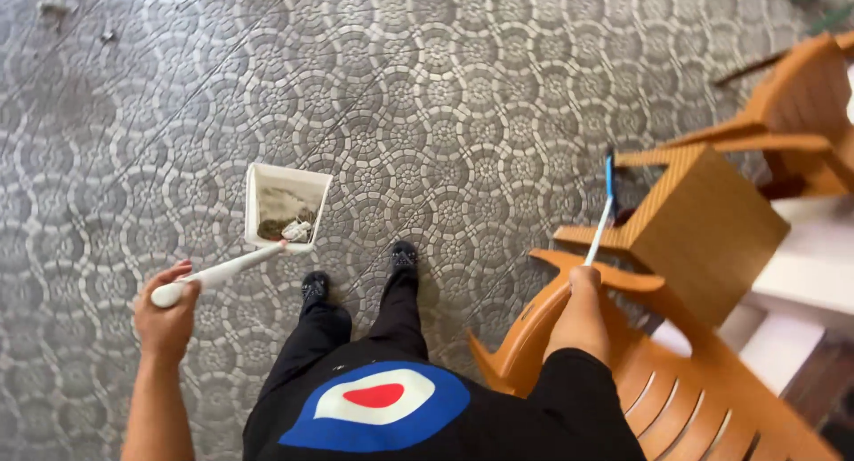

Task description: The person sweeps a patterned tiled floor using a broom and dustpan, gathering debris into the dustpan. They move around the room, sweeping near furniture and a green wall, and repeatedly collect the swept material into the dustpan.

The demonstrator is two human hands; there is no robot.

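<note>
My left hand (167, 312) grips the white handle (222, 272) of a long-handled white dustpan (286, 206). The pan rests on the patterned floor ahead of my feet and holds dirt and scraps. My right hand (584, 281) is closed around a thin white broom handle (601, 224) with a blue section near its far end. The broom's far end reaches under the small orange table. My black shoes (402, 257) stand just behind the pan.
A grey tiled floor (463, 96) with a circular pattern fills the view. An orange plastic chair (658, 372) stands close at my right side. A small orange table (703, 221) and a second orange chair (796, 114) are further right. White steps (801, 283) lie at the right edge.
</note>
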